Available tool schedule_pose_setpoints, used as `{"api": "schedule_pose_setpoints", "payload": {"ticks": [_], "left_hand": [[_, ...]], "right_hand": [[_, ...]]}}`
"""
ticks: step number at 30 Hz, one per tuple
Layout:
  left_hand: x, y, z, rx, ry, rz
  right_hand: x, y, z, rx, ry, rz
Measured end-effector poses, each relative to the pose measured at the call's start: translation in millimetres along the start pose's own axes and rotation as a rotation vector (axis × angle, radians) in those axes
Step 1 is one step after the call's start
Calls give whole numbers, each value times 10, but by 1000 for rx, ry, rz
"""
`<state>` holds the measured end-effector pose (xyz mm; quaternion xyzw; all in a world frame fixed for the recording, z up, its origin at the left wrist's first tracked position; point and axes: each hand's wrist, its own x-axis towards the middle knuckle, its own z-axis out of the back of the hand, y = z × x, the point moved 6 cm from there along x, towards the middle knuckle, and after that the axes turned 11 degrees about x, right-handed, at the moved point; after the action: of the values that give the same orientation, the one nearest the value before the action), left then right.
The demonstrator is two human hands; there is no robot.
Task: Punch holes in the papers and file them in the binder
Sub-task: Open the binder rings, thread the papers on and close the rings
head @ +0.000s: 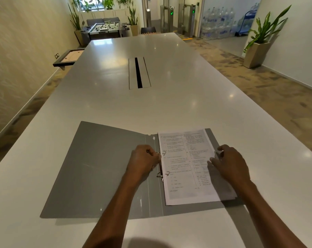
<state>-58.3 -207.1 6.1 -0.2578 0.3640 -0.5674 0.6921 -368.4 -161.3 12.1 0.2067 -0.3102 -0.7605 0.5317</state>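
A grey binder (pixel 98 167) lies open flat on the white table, near its front edge. A stack of printed papers (pixel 183 167) sits on the binder's right half, threaded on the metal rings (pixel 160 174) at the spine. My left hand (pixel 143 161) is curled at the ring mechanism, its fingers closed on the metal. My right hand (pixel 230 163) rests flat on the right edge of the papers with its fingers spread. No hole punch is in view.
The long white table (pixel 151 108) has a cable slot (pixel 138 72) in its middle. A framed board (pixel 69 57) sticks out past the table's left edge. Planters, a foosball table and stacked water bottles stand far back.
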Motion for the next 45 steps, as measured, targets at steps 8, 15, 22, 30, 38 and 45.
{"api": "schedule_pose_setpoints", "payload": {"ticks": [8, 15, 22, 30, 38, 45], "left_hand": [[-3, -118, -9, 121, -268, -184], [-65, 33, -100, 106, -294, -201], [-132, 156, -130, 48, -384, -191], [-138, 221, -168, 20, -402, -204], [-181, 132, -193, 124, -391, -323], [28, -52, -199, 249, -229, -347]], "right_hand": [[-86, 1017, -753, 414, 47, 241], [-317, 959, -1103, 625, -110, 165], [-349, 838, -1213, 692, -72, 188], [-331, 778, -1258, 784, -50, 119], [-299, 852, -1268, 793, -35, 157], [-253, 836, -1199, 783, 58, 135]]}}
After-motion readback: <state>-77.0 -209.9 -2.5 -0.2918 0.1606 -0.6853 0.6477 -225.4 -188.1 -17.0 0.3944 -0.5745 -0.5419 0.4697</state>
